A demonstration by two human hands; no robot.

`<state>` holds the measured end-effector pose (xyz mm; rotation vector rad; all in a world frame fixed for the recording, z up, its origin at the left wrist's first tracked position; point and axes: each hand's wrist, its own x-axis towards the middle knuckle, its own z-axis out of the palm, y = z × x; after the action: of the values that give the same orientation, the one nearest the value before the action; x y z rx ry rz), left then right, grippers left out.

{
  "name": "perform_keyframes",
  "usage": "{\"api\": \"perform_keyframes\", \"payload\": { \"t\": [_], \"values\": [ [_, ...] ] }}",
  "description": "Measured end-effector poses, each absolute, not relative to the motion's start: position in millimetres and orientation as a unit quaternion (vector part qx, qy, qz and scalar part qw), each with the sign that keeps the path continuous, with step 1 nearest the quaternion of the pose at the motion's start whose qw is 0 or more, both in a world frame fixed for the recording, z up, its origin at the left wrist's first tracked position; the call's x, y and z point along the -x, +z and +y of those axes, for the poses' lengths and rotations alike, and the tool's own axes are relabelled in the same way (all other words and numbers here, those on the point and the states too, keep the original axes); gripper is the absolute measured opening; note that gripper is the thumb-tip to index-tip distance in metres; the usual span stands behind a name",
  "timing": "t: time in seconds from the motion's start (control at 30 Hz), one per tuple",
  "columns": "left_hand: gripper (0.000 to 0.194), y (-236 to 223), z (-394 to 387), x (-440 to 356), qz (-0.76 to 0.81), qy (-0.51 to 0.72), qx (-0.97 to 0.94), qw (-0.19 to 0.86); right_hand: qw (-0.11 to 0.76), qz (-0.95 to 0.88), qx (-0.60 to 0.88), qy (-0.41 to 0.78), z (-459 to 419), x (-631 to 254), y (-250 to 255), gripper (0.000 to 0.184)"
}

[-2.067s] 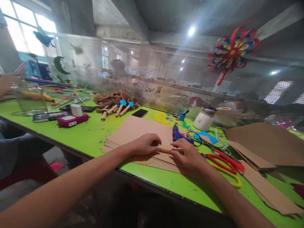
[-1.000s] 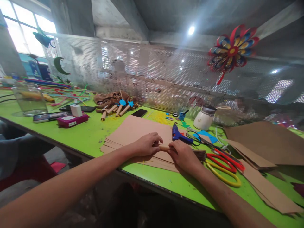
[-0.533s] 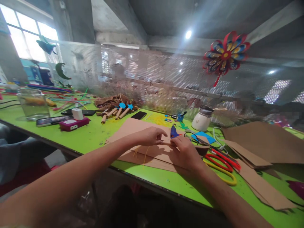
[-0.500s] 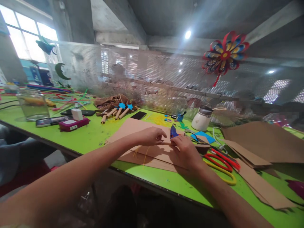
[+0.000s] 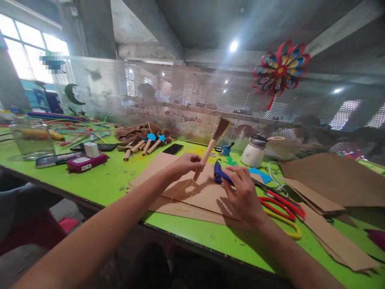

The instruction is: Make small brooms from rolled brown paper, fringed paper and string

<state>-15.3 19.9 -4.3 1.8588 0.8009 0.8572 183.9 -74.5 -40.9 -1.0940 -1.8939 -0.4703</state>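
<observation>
My left hand (image 5: 189, 165) is closed around the handle of a small brown paper broom (image 5: 208, 151). The broom tilts upward to the right, its dark fringed end at the top and thin yellow strings hanging from its lower end. My right hand (image 5: 242, 192) has its fingers curled at the handle of a blue hot glue gun (image 5: 217, 171), just right of the broom. Under both hands lies a stack of brown paper sheets (image 5: 180, 196). Red-handled scissors (image 5: 287, 202) and a yellow handle loop (image 5: 293, 233) are beside my right wrist.
Several finished paper brooms with blue cutouts (image 5: 150, 138) lie at the back left. A black phone (image 5: 173, 149), a white jar with dark lid (image 5: 254, 150), a glass jar (image 5: 31, 138) and a magenta box (image 5: 87, 161) stand around. Folded brown paper (image 5: 333, 180) covers the right side.
My left hand has raised the paper broom from low between my hands into a tilted upright position. My right hand has come away from it and closed at the glue gun's handle.
</observation>
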Motion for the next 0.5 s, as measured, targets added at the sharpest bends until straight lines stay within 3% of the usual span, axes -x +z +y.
{"api": "perform_keyframes", "payload": {
  "t": [0.17, 0.33, 0.5],
  "values": [
    [0.026, -12, 15, 18, 0.246, 0.403, -0.59, 0.655, 0.384, -0.804, 0.435, -0.127, -74, -182, -52, 0.022],
    [0.028, -15, 14, 28, 0.177, 0.414, -0.535, 0.714, 0.403, -0.796, 0.444, -0.078, -70, -177, -57, 0.011],
    [0.026, -18, 15, 37, 0.117, 0.403, -0.526, 0.74, 0.417, -0.789, 0.451, 0.011, -67, -167, -32, 0.019]
  ]
}}
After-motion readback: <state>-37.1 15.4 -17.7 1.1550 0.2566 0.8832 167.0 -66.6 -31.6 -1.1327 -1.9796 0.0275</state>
